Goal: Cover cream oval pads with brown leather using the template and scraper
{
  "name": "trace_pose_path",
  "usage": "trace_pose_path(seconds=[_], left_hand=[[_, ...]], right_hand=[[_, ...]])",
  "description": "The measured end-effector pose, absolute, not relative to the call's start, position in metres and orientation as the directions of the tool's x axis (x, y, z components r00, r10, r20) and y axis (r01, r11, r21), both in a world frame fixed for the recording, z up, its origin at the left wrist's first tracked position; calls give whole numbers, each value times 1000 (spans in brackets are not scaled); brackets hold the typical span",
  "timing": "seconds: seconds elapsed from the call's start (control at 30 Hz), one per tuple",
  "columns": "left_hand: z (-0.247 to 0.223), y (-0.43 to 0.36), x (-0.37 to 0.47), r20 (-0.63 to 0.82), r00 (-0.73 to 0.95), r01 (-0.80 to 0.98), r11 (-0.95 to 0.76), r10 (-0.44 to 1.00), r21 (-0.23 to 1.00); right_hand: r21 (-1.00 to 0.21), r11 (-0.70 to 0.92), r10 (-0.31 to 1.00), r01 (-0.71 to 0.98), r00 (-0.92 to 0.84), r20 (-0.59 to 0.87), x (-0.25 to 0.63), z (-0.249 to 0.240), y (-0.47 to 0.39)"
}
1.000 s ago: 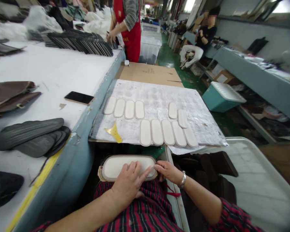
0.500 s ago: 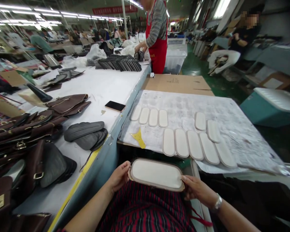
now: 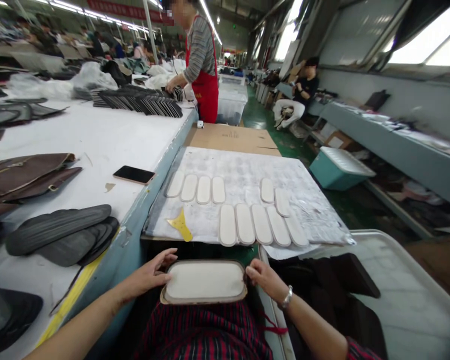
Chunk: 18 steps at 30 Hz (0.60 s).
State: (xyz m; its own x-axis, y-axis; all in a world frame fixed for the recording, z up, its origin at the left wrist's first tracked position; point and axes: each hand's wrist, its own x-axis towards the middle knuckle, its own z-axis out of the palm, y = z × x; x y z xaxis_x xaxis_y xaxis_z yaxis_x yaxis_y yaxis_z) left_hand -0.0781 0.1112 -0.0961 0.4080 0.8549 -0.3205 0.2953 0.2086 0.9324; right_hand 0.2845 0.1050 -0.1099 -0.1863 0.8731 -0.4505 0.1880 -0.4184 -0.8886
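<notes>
Head view: pale oblong panel (image 3: pixel 206 281) sits over the lap (image 3: pixel 210 330), on the near side of the board (image 3: pixel 243 165). Left hand (image 3: pixel 159 270): fingers well parted, thumb at panel's left end, no closed grip. Right hand (image 3: pixel 266 281): fingers curled at right end; cannot tell whether they pinch the edge. On board: eleven pale pieces (image 3: pixel 228 225), yellow tool (image 3: pixel 180 225).

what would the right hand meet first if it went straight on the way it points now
Most likely the right end of the pale oval panel, just left of the right hand; whether they touch now is hard to tell.
</notes>
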Motion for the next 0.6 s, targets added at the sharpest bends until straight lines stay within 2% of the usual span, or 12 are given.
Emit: trace_pose_path(seconds=[0.03,0.1,0.23,0.33,0.47,0.53,0.6], left_hand=[[-94,119,-75,-294,447,308,164,845,937],[-85,135,-60,-276,538,359,79,796,930],[-59,164,-11,-279,703,525,-213,654,824],[-47,175,24,-247,798,514,-407,549,755],[-49,172,46,-186,837,479,-525,514,704],[-53,167,46,-154,841,475,-573,518,667],[-58,162,45,-131,849,470,-620,512,628]], right_hand=[[-905,-408,890,120,-166,-424,284,-111,110],[-883,-468,865,19,-192,-463,280,-114,122],[-732,-681,661,-41,-464,-589,262,-118,144],[-642,-766,515,30,-569,-641,252,-121,151],[-570,-812,413,123,-568,-712,249,-123,153],[-612,-764,406,204,-585,-702,251,-121,154],[-704,-636,436,315,-606,-665,254,-118,157]])
